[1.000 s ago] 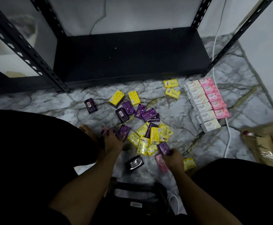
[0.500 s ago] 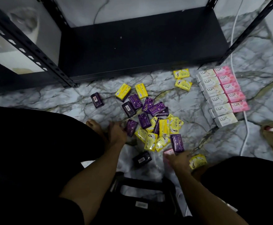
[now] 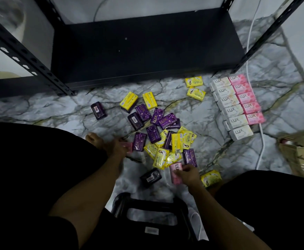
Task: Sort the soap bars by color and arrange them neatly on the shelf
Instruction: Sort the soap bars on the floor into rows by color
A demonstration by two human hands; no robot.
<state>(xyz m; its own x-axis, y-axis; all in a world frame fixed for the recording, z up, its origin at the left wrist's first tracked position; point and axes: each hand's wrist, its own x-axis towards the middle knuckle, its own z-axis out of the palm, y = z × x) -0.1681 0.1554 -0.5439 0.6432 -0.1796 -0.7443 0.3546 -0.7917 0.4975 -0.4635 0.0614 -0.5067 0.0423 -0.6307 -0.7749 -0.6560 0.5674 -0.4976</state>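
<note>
A mixed pile of purple and yellow soap bars (image 3: 165,139) lies on the marble floor in front of the black shelf (image 3: 144,46). My right hand (image 3: 187,175) grips a pink soap bar (image 3: 174,173) at the pile's near edge. My left hand (image 3: 117,147) holds another pink bar (image 3: 128,147), beside a purple bar (image 3: 139,141). At the right, white bars (image 3: 231,107) and pink bars (image 3: 245,98) sit in two neat columns. Two yellow bars (image 3: 194,87) lie near the shelf's front.
A white cable (image 3: 261,141) runs along the floor past the sorted columns. A brown cardboard box (image 3: 302,154) sits at the far right. A black stool (image 3: 153,212) stands between my knees. A lone yellow bar (image 3: 210,178) lies by my right knee, a dark bar (image 3: 151,177) near the stool.
The camera tilted and came closer to the floor. My right hand shifted slightly and now lifts the pink bar into view. My left hand stays at the pile's left edge.
</note>
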